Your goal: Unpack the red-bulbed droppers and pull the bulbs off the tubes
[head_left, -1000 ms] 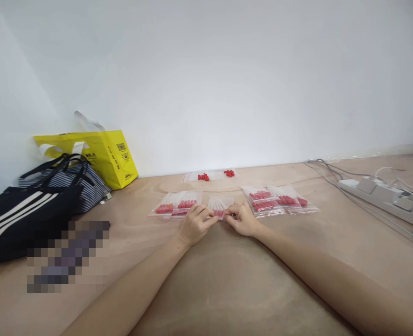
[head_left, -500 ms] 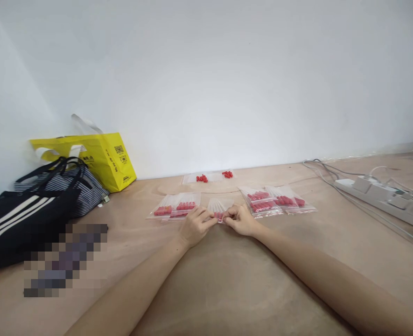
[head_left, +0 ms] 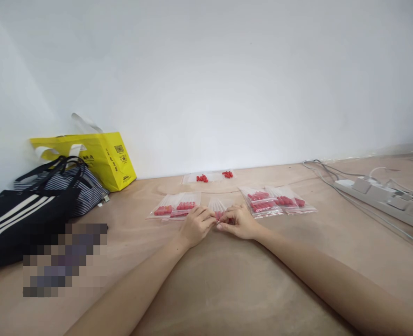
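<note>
Between my hands lies a small clear zip bag (head_left: 216, 204) with red pieces in it, its near edge partly covered by my fingers. My left hand (head_left: 198, 226) pinches that near edge from the left. From the right, my right hand (head_left: 239, 221) closes thumb and fingers on the same edge, its fingertips almost touching the left ones. Filled zip bags of red pieces (head_left: 185, 205) lie just beyond my left hand. More filled bags (head_left: 261, 200) rest past my right hand.
Loose red pieces (head_left: 202, 178) sit on clear plastic near the wall. At left stand a yellow shopping bag (head_left: 118, 163), a striped bag (head_left: 90, 186) and a black bag (head_left: 27, 224). A white power strip (head_left: 384, 198) with grey cables lies at right on the wooden table (head_left: 227, 289).
My right hand has shifted slightly left and nearer to me along the bag's edge, its thumb now close to my left fingertips. The left hand has barely moved.
</note>
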### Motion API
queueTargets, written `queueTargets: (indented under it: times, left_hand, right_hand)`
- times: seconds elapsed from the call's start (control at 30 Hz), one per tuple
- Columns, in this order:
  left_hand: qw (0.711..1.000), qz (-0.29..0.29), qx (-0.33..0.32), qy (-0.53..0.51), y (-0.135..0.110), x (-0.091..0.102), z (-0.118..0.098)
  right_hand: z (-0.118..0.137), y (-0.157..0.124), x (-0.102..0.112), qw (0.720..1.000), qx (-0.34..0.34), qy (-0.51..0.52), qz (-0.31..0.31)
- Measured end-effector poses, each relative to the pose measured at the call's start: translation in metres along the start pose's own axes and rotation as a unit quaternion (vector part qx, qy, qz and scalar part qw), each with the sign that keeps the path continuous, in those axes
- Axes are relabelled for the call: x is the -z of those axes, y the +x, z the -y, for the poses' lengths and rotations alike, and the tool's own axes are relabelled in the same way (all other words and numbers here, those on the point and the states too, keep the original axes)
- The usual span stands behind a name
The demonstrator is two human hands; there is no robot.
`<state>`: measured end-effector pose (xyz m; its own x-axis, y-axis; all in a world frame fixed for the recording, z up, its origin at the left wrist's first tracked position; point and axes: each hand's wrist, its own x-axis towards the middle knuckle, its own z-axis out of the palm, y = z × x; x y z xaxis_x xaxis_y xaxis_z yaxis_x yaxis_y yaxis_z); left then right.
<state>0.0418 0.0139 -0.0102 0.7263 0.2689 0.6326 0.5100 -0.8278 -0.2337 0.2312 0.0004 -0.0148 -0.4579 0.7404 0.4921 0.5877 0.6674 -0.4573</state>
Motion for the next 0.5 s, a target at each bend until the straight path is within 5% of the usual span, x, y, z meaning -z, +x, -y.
queueTargets:
  times: [0.33, 0.5]
  left_hand:
    - [0.999, -0.04, -0.011, 0.012, -0.001, 0.002, 0.0]
    - [1.0, -0.024, -0.008, -0.008, -0.001, 0.002, -0.001]
  right_hand:
    - [0.0, 0.0, -0.004, 0.999, -0.051, 0.001, -0.016]
    - [0.009, -0.002, -0.001, 0.996, -0.019, -0.089, 0.003]
